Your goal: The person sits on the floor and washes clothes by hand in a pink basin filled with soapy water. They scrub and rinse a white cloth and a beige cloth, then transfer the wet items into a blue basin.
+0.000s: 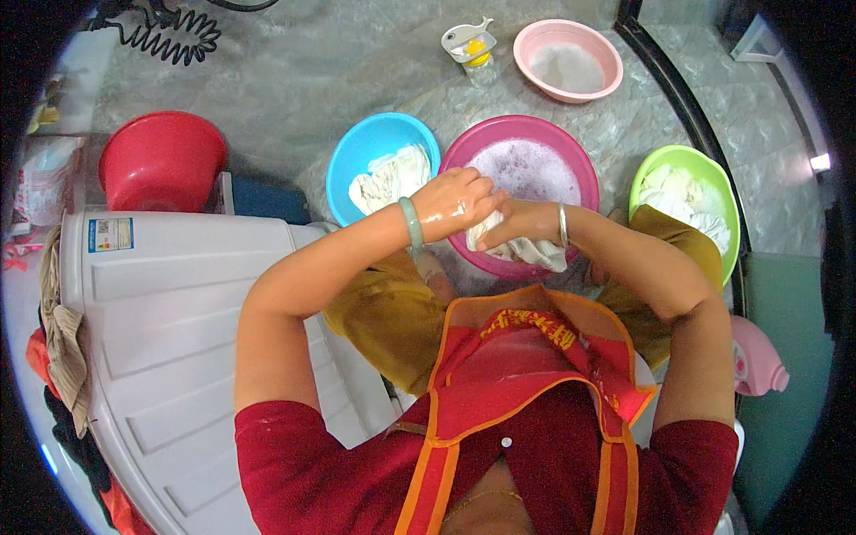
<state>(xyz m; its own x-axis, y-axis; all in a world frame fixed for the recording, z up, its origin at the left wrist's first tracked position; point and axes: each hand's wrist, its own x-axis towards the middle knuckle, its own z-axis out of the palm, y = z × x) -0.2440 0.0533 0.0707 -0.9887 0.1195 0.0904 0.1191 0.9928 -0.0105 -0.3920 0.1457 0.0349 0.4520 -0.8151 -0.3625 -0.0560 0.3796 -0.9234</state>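
Note:
A wet white cloth (538,253) is bunched over the near rim of a magenta basin (585,157). My left hand (461,204), with a green bangle at its wrist, is curled tightly against the cloth's upper end. Lower down on the same cloth, my right hand (525,224) grips it with the thumb stretched across; a silver bangle circles that wrist. Soapy water (525,167) with white foam fills much of the basin beyond my hands. To the left, a blue basin (342,164) holds a crumpled white cloth (394,179).
White cloths (685,200) lie in a green basin (731,257) by my right knee. Ahead stand a pink basin (612,70) of cloudy water and a clear jar (483,72). A red tub (164,160) and white ribbed appliance (180,287) are left; a pink bottle (756,358) is right.

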